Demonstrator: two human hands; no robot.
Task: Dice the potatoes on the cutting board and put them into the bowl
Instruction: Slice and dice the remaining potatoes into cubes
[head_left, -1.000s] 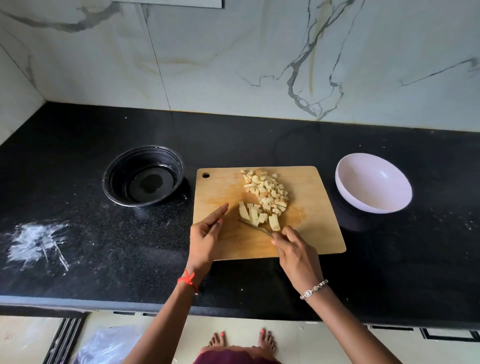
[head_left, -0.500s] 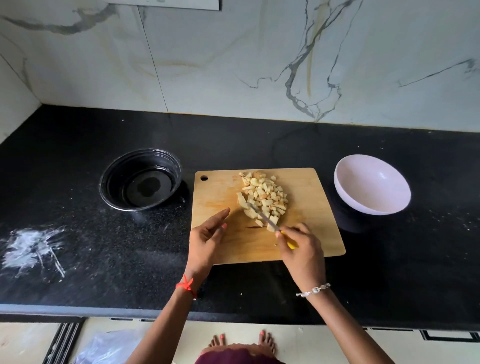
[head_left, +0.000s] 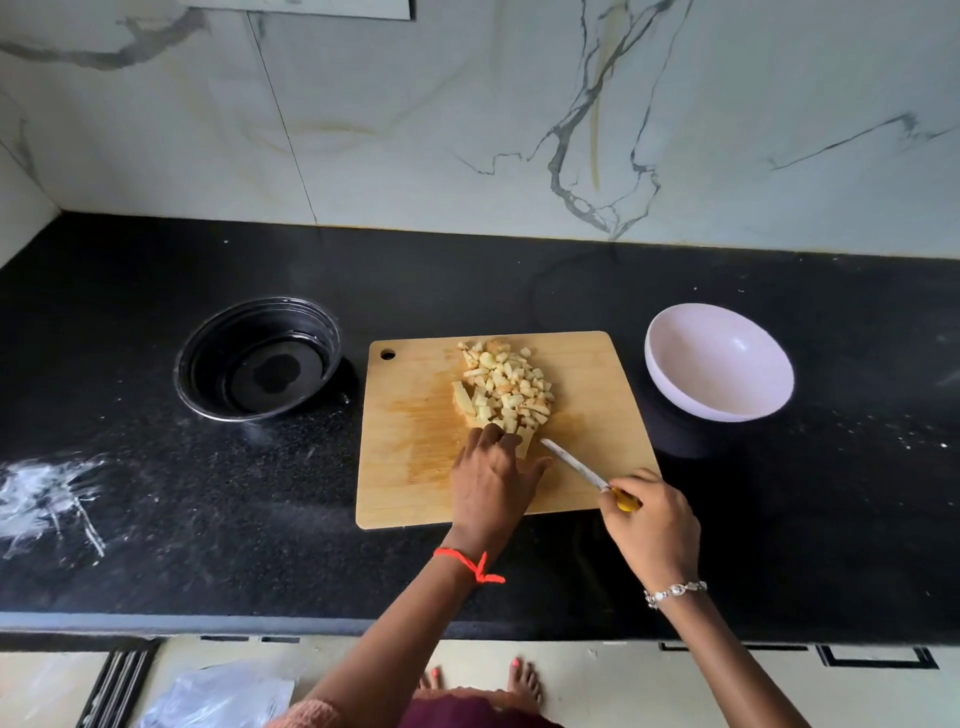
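Pale yellow potato cubes (head_left: 506, 387) lie heaped on the cutting board (head_left: 415, 467).

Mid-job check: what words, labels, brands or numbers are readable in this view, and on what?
No readable text anywhere in view.
Cutting board, white bowl, black bowl: no print visible.
Knife in the right hand: any blade marking is too small to tell.

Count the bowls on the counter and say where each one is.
2. The black bowl stands left of the cutting board; the pale pink bowl stands right of it. No others appear hidden.
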